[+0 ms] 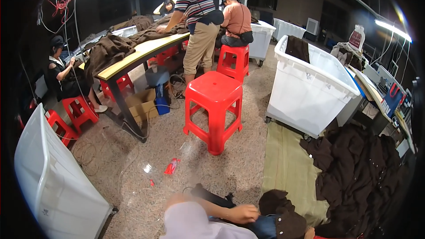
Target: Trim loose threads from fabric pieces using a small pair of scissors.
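Note:
My left hand (244,213) reaches across from the lower left, its fingers curled in. Whether anything is between them is hidden. Just right of it, over my blue-clad leg, lies a dark brown buttoned garment (290,225). At that garment's lower right edge a small part of my right hand (310,233) shows, closed on the cloth; the rest falls outside the picture. Farther right spreads a large heap of brown buttoned garments (358,175), partly on a pale green sheet (287,163).
A red stool (214,88) stands ahead. White wheeled bins are at right (310,93) and left (57,186). A yellow-topped table (141,51) bears brown cloth, with several people around it. Cables and red scraps (172,166) lie on the floor.

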